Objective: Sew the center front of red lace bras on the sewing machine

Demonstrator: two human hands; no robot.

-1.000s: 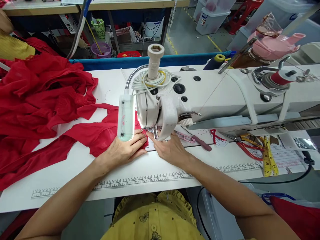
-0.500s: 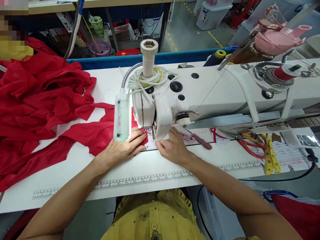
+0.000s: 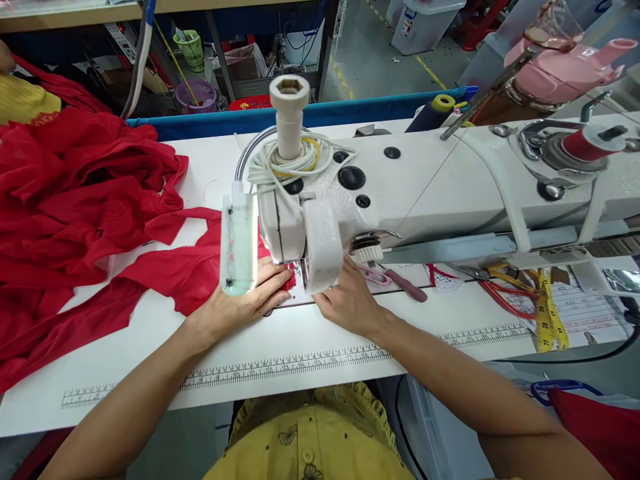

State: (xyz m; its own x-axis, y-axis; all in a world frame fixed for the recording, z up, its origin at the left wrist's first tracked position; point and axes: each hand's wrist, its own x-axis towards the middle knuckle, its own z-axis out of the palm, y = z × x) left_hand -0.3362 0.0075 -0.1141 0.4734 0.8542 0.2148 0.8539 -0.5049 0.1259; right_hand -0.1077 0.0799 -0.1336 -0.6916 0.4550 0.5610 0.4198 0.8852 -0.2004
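My left hand [image 3: 245, 297] lies with outstretched fingers flat on red fabric [image 3: 165, 267], just left of the needle area of a white sewing machine [image 3: 285, 230]. A small red lacy edge [image 3: 290, 279] shows past its fingertips. On the other side of the machine head is my right hand [image 3: 353, 303], its fingers curled in and partly hidden behind the white front cover; whatever it pinches is out of sight. The red cloth runs from under the machine to a large heap [image 3: 85, 193] at the left.
Right of my right hand lie a purple-handled tool [image 3: 406, 285], a pink thread snipper [image 3: 375, 275], red-handled scissors [image 3: 505, 299] and a yellow tape measure [image 3: 545, 317]. A printed ruler [image 3: 300, 363] runs along the front edge. Another person's yellow sleeve [image 3: 25, 97] is at far left.
The view has shifted slightly, so the machine appears a little lower and larger. Both hands stay in nearly the same place beside the machine head.
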